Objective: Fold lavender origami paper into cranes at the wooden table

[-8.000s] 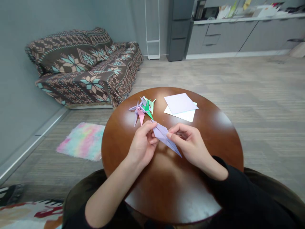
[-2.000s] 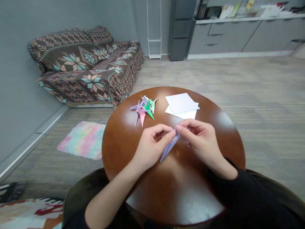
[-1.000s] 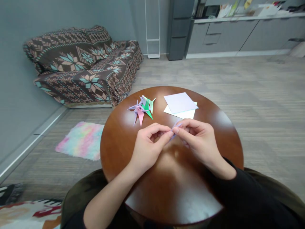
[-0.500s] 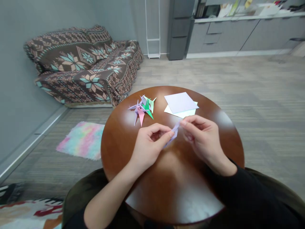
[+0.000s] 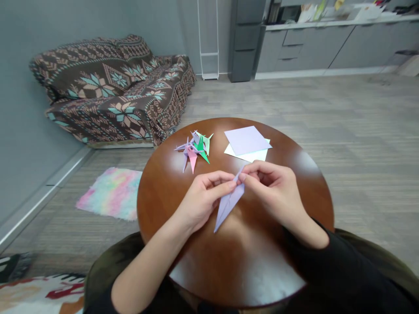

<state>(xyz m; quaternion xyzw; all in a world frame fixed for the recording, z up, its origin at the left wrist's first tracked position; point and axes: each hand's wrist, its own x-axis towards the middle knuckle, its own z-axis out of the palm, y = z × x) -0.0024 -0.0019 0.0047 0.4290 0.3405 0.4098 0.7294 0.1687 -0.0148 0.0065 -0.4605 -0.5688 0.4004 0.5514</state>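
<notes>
A room with plain blue-gray walls (image 5: 19,113) and a streaky gray floor (image 5: 294,104). At left, a sofa (image 5: 131,117) is draped in a brown throw (image 5: 98,85) with turquoise and beige star shapes; a fluffy pastel rug (image 5: 109,192) lies in front of it. Along the back stand a slim white rack (image 5: 209,54), a tall dark fridge (image 5: 244,43) and gray cabinets (image 5: 314,48) under a cluttered pale counter (image 5: 278,27). A round, glossy brown table (image 5: 163,200) fills the foreground, reflecting soft white light.

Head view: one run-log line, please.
left hand: pinches folded lilac paper | right hand: pinches its far end | beyond: origami cranes, paper sheets
</notes>
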